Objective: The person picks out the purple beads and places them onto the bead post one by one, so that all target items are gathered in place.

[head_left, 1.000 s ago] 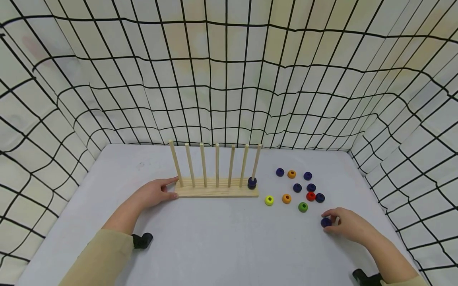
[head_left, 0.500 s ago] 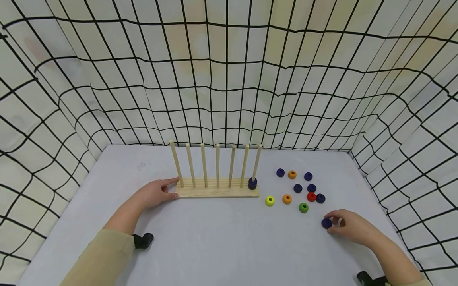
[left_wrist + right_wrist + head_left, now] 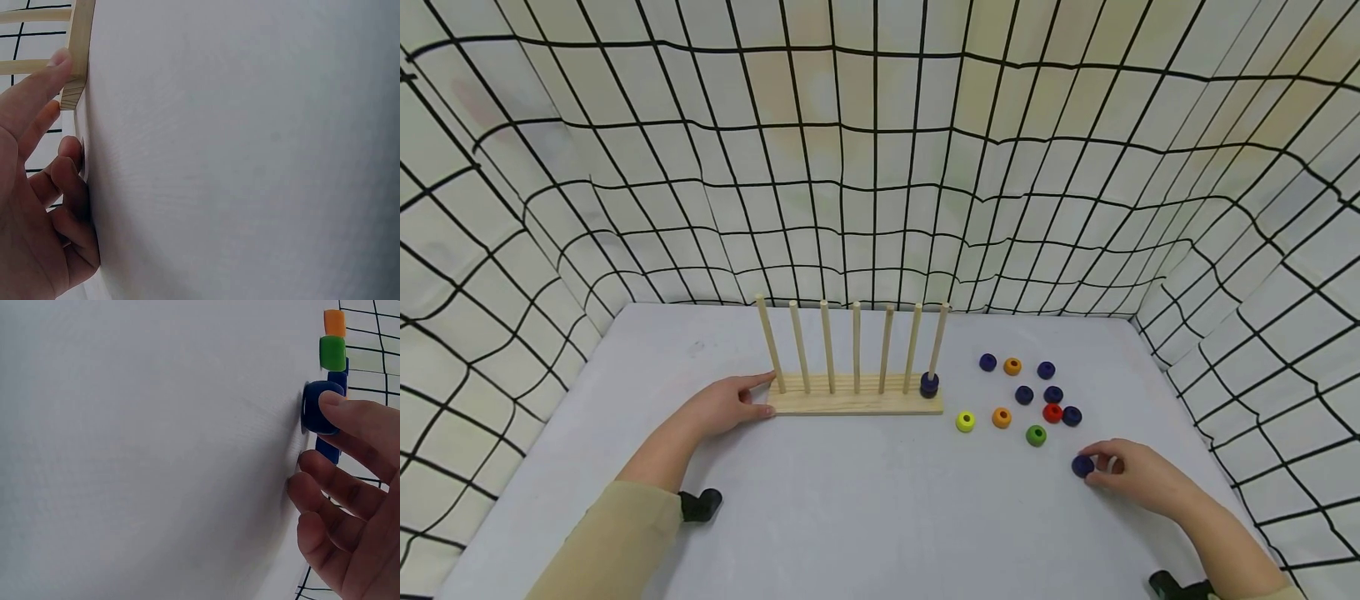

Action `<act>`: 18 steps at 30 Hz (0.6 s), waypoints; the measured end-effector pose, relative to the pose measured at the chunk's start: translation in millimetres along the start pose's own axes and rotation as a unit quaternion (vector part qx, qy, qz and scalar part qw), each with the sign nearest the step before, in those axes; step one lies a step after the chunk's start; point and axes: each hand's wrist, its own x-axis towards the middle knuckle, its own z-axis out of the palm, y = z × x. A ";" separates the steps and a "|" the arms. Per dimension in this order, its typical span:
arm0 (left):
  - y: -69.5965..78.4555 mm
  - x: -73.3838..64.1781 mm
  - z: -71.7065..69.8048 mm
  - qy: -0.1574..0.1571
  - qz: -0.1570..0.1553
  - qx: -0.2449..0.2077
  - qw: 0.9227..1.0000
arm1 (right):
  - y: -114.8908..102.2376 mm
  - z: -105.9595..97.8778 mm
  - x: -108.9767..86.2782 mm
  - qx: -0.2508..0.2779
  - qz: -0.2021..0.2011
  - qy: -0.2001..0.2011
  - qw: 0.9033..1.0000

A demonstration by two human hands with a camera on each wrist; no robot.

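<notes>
At the left end of a wooden peg rack (image 3: 856,403), my left hand (image 3: 721,407) pinches the base between thumb and index finger. The left wrist view has the thumb on the near side of the base end (image 3: 73,94), with the other fingers curled beside it. Several upright pegs rise from the rack; the rightmost carries dark blue beads (image 3: 929,385). Right of the rack, my right hand (image 3: 1131,473) pinches a dark blue bead (image 3: 1082,466) between thumb and forefinger. In the right wrist view that bead (image 3: 315,412) is low over the white table, its far side hidden.
Loose beads lie between the rack and my right hand: several dark blue ones (image 3: 1024,395), two orange (image 3: 1002,417), a yellow (image 3: 966,422), a green (image 3: 1036,435) and a red (image 3: 1052,413). Black netting (image 3: 874,183) rises behind and beside the white table (image 3: 880,508).
My right hand has shifted slightly right, and the bead at its fingertips has moved by a small amount. The left hand keeps its place on the rack.
</notes>
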 end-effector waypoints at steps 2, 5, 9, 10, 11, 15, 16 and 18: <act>0.2 0.0 -0.2 0.000 -0.001 -0.001 1.000 | -1.0 -0.2 0.2 -0.001 -0.005 0.001 1.000; -0.2 0.6 -0.5 -0.001 0.000 -0.001 1.000 | -2.7 -1.3 0.9 -0.007 -0.016 0.006 1.000; -0.3 1.3 -0.8 -0.001 0.000 -0.001 1.000 | -4.9 -3.4 1.3 -0.016 -0.037 0.019 0.999; -0.1 1.3 -0.8 -0.001 0.000 -0.001 1.000 | -5.3 -3.8 1.1 -0.017 -0.042 0.021 0.999; 0.0 1.3 -1.0 -0.001 0.001 -0.001 1.000 | -5.8 -4.1 0.9 -0.019 -0.046 0.023 0.998; 0.1 1.3 -1.0 -0.002 0.001 -0.001 1.000 | -9.1 -4.9 0.1 -0.014 -0.047 0.025 0.998; 0.0 1.4 -0.9 -0.002 0.001 -0.001 1.000 | -9.8 -5.0 0.1 -0.012 -0.049 0.025 0.998; 0.1 1.5 -1.0 -0.003 0.000 -0.001 1.000 | -10.7 -5.1 0.3 -0.006 -0.052 0.025 0.998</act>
